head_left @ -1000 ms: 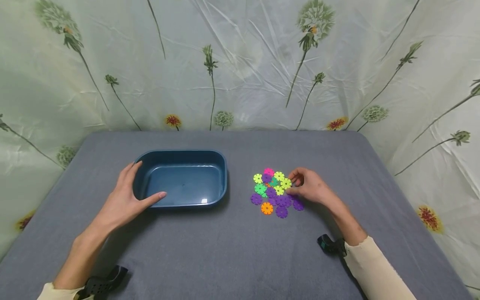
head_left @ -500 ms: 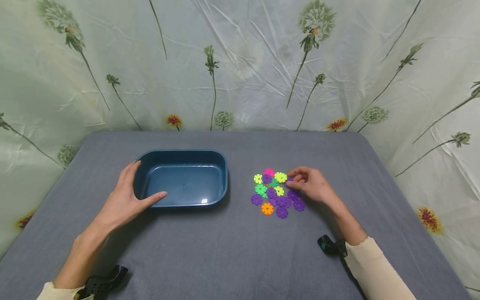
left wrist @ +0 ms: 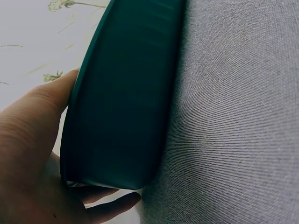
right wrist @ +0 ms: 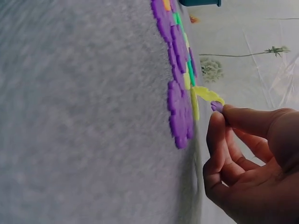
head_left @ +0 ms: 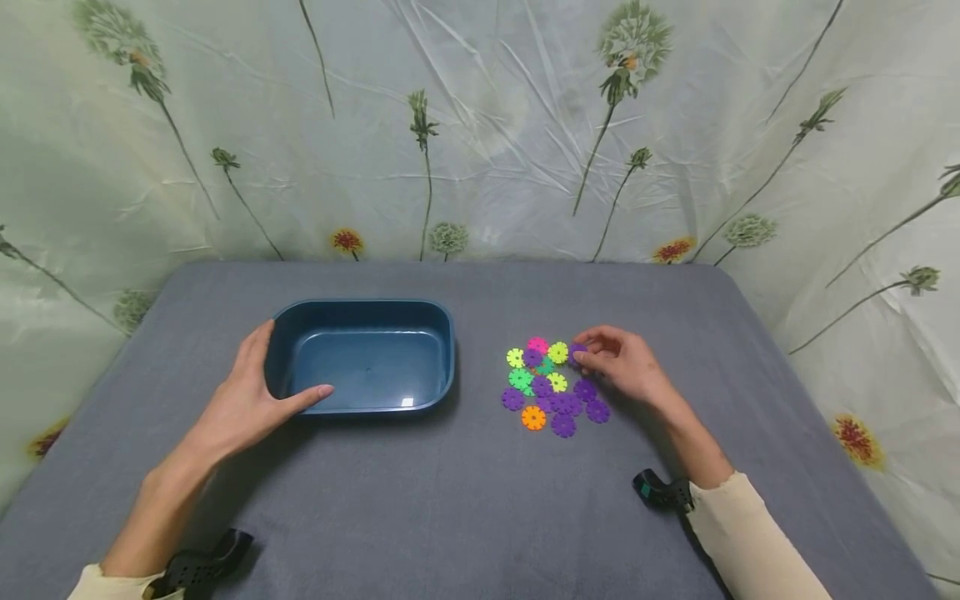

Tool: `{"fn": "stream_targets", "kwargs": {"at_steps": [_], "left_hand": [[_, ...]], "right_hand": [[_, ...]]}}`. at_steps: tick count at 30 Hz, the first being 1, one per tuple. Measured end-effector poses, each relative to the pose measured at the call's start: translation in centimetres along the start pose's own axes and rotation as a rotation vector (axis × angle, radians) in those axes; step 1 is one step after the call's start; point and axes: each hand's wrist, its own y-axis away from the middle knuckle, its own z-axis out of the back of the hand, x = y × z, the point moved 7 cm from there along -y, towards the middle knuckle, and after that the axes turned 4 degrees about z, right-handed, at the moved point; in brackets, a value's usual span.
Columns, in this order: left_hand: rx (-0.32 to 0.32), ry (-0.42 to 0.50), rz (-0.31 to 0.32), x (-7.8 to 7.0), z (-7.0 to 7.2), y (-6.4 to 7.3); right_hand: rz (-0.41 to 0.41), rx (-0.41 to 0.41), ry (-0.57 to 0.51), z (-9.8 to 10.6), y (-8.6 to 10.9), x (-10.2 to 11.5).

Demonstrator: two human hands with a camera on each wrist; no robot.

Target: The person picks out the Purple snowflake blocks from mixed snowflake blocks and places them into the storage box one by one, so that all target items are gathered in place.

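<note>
In the head view my left hand (head_left: 247,387) holds the left end of a dark blue plastic bin (head_left: 367,367), its thumb over the near rim and its fingers at the far left corner. In the left wrist view the thumb touches the rim of the bin (left wrist: 117,102). My right hand (head_left: 626,367) pinches a small notched purple disc (head_left: 577,354) between thumb and index finger at the pile's right side. A tilted yellow disc (right wrist: 208,94) shows right behind the pinched purple disc (right wrist: 216,106); whether it is held too, I cannot tell.
Several flat notched discs lie in a loose pile right of the bin, among them an orange disc (head_left: 533,417), a green disc (head_left: 520,378) and a pink disc (head_left: 537,344). A grey cloth (head_left: 465,508) covers the table; a flowered curtain (head_left: 495,133) hangs behind it.
My right hand has moved slightly away toward the table's back, and a purple disc has come into its fingertips. The yellow disc once beside them has shifted. My left hand stays at the bin.
</note>
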Motion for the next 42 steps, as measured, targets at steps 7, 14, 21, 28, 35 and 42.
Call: {"fn": "stream_targets", "kwargs": {"at_steps": [7, 14, 21, 28, 35, 42], "left_hand": [[0.014, -0.003, -0.011, 0.4, 0.1, 0.0], [0.066, 0.000, 0.005, 0.3, -0.3, -0.3], [0.096, 0.009, 0.010, 0.3, -0.1, -0.4], [0.107, 0.001, 0.003, 0.5, -0.2, -0.2], [0.118, -0.008, 0.012, 0.9, -0.3, -0.1], [0.112, -0.004, -0.006, 0.4, -0.2, -0.4]], "right_hand": [[-0.001, -0.018, -0.082, -0.2, -0.8, 0.3], [-0.033, -0.041, -0.098, -0.3, -0.7, 0.4], [-0.018, -0.095, -0.094, -0.7, -0.9, 1.3], [0.007, -0.132, -0.104, -1.7, -1.1, 1.9], [0.007, -0.114, -0.160, -2.7, -1.2, 2.3], [0.014, -0.100, -0.192, -2.7, -1.5, 3.2]]}}
